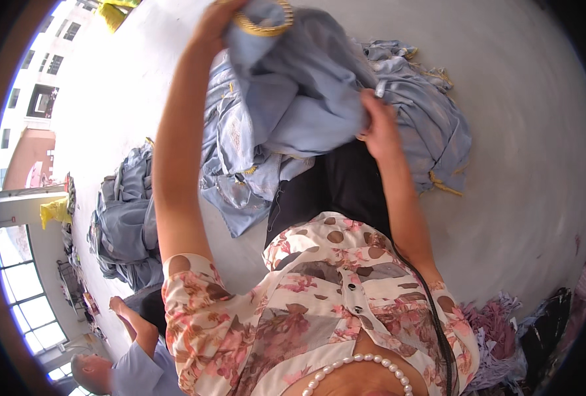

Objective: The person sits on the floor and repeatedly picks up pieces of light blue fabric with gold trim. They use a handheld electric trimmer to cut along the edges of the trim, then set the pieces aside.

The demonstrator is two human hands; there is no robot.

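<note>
Left hand (215,26) at twelve o'clock, closed on the gold-trimmed edge of a pale blue cloth (293,105) lifted high, right hand (378,125) at one o'clock pinching the same cloth's side, more blue fabric (124,218) heaped at nine o'clock on the floor (524,132).

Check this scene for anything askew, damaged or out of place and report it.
Nothing looks damaged or spilled. The left hand and right hand both grip a crumpled pale blue cloth with gold trim. More blue cloth lies heaped on the grey floor, in a pile at left, with purple fabric bunched at lower right.
</note>
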